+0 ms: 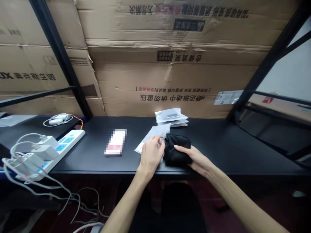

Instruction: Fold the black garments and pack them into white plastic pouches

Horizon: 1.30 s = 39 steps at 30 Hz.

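Note:
My right hand (196, 158) grips a soft black pouch (178, 150) from its right side, thumb on top and fingers underneath, near the desk's front edge. Just left of the pouch is my left hand (152, 150), its thumb and fingers closed together by the pouch's left edge. What those fingertips pinch, if anything, is too small to make out. Partly under the left hand lies a flat whitish plastic bag (153, 132). Behind it, a small stack of similar whitish bags (171, 116) rests against the cardboard.
A pixelated white and pink rectangular item (115, 142) lies on the black desk (92, 161) at left. Beyond it is a white power strip (65, 147) with plugged chargers and hanging cables. Cardboard (170, 71) walls the back, between black metal posts (257, 74).

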{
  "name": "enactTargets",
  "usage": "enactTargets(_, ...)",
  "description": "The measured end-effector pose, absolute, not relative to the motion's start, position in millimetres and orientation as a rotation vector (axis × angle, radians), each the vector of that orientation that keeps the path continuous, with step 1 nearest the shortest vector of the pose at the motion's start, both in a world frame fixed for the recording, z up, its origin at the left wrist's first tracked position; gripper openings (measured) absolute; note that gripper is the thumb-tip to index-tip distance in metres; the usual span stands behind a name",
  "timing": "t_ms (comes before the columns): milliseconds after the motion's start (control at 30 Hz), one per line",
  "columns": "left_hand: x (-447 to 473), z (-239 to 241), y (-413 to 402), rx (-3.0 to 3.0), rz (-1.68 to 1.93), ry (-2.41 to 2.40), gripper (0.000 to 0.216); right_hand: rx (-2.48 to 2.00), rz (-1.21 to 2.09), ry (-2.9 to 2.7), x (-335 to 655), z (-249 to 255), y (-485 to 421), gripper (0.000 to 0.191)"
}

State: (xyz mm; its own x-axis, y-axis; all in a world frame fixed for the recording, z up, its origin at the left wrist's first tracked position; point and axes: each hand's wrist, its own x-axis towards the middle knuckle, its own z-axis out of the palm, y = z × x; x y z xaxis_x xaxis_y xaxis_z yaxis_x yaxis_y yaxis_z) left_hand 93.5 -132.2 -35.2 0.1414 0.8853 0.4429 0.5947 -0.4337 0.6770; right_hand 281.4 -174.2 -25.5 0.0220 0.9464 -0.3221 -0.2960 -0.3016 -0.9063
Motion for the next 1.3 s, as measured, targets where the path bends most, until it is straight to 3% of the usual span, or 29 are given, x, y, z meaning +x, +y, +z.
enactTargets(333,98,-44,-136,2.074,1.317,1.411,0.022,-1.279,1.498,-0.652,285,-22,-164,0.031)
enactTargets(533,102,-56,-133,2.013,1.281,1.35,0.023,-1.123,1.487,-0.472,293,-8,-169,0.01)
enactTargets(667,104,-56,-134,1.977,1.274,1.328,0.021,-0.941,1.554,-0.373,288,-13,-167,0.016)
enactTargets(900,101,-44,-133,1.788,1.322,1.348,0.015,-1.086,1.641,-0.476,288,-35,-157,0.016)
enactTargets(1067,102,-42,-131,1.745,1.457,1.335,0.009,-1.143,1.771,-0.559,294,-26,-162,0.026)
enactTargets(1300,104,-47,-139,2.001,1.509,1.236,0.011,-1.171,1.792,-0.541,285,-15,-166,0.025)
